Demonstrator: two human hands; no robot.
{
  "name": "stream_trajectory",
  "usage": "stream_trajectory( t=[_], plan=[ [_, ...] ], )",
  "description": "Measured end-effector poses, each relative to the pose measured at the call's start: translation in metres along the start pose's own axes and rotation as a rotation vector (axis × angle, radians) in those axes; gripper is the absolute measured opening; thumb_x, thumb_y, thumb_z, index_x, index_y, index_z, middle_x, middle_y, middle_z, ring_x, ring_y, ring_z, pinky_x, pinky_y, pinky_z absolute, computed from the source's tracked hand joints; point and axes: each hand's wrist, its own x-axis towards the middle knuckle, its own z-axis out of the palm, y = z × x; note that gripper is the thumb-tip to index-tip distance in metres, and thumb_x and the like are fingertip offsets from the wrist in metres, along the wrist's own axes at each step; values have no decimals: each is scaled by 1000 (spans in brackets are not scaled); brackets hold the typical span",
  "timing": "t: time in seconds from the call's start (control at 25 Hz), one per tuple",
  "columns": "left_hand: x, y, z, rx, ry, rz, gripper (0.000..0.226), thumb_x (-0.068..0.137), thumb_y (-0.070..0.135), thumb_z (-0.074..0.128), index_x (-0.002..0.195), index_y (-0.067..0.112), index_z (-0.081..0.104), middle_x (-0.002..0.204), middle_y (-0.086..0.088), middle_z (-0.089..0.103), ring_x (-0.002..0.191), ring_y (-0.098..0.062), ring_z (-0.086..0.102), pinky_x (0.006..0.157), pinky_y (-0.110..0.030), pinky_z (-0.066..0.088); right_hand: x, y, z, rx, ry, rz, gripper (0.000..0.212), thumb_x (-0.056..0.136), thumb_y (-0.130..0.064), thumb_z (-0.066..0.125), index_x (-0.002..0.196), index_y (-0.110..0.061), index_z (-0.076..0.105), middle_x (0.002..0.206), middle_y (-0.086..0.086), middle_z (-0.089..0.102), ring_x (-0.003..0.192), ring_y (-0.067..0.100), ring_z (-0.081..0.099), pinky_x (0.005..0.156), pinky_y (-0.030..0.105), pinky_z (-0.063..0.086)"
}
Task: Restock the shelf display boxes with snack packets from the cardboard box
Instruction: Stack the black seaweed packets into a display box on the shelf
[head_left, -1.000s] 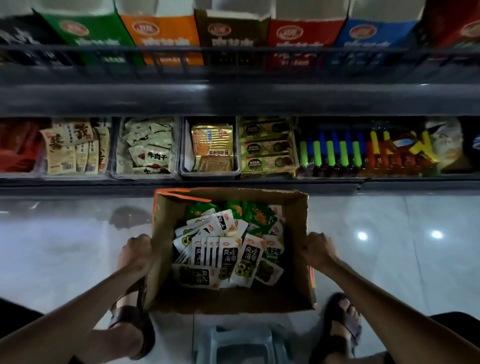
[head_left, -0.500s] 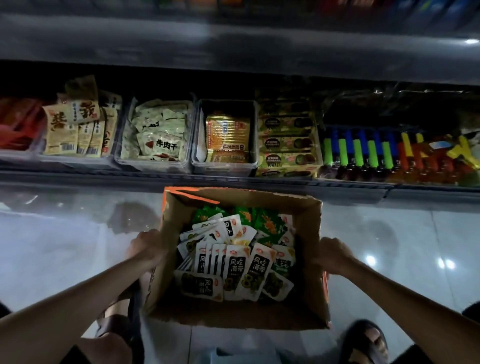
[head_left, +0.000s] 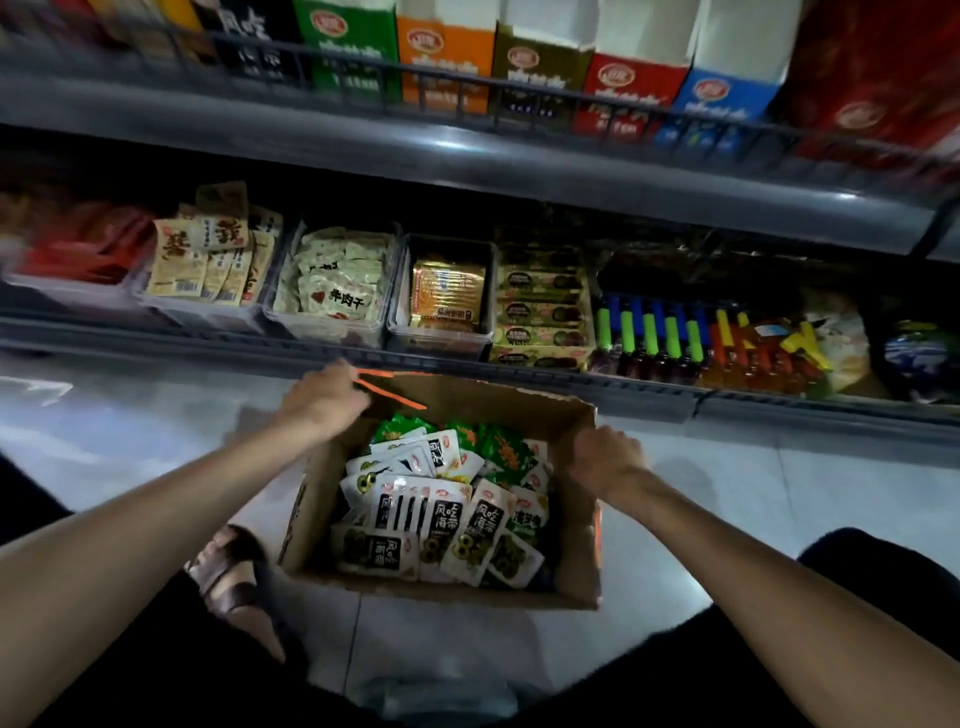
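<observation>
An open cardboard box (head_left: 576, 571) sits on the floor below the bottom shelf. It holds several white-and-black snack packets (head_left: 441, 525) with green packets (head_left: 498, 447) behind them. My right hand (head_left: 605, 460) grips the top of the box's right wall. My left hand (head_left: 322, 400) is blurred at the box's far left corner, over a strip of orange tape; its grip is unclear. On the bottom shelf stand clear display bins: one with beige packets (head_left: 208, 270), one with pale packets (head_left: 337, 283), and one with gold packets (head_left: 447, 293).
Coloured display cartons (head_left: 447, 57) line the upper shelf behind a wire rail. Bottles with green and blue caps (head_left: 649, 332) stand to the right of the bins. My sandalled foot (head_left: 234, 571) is left of the box, and a grey stool (head_left: 447, 696) is below it. The floor is glossy tile.
My left hand has left the box's left wall and moved forward to its far left corner. The view has tilted up and now shows the upper shelf. My right hand stays on the right wall.
</observation>
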Motion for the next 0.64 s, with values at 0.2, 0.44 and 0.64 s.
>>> stream_trajectory(
  t=[0.2, 0.44, 0.64],
  plan=[
    [-121, 91, -83, -148, -93, 301, 16, 91, 27, 63, 106, 22, 59, 95, 1, 68, 80, -13, 69, 75, -33, 56, -37, -33, -46, 128, -46, -305, 12, 87, -30, 68, 94, -24, 76, 102, -3, 72, 92, 15, 67, 87, 36, 56],
    [-143, 100, -92, -178, -165, 350, 13, 93, 19, 59, 105, 16, 61, 98, -3, 69, 82, -15, 70, 67, -28, 55, -47, -39, -20, 137, -88, -314, 27, 87, -32, 72, 113, -24, 70, 118, 0, 67, 107, 19, 63, 89, 32, 51],
    [-112, 70, -65, -144, -113, 224, 14, 93, 23, 61, 106, 18, 62, 100, -4, 68, 85, -17, 66, 65, -25, 49, 11, -48, 32, 131, -191, -284, 46, 82, -39, 76, 122, -19, 65, 123, 6, 63, 113, 25, 60, 92, 35, 48]
  ],
)
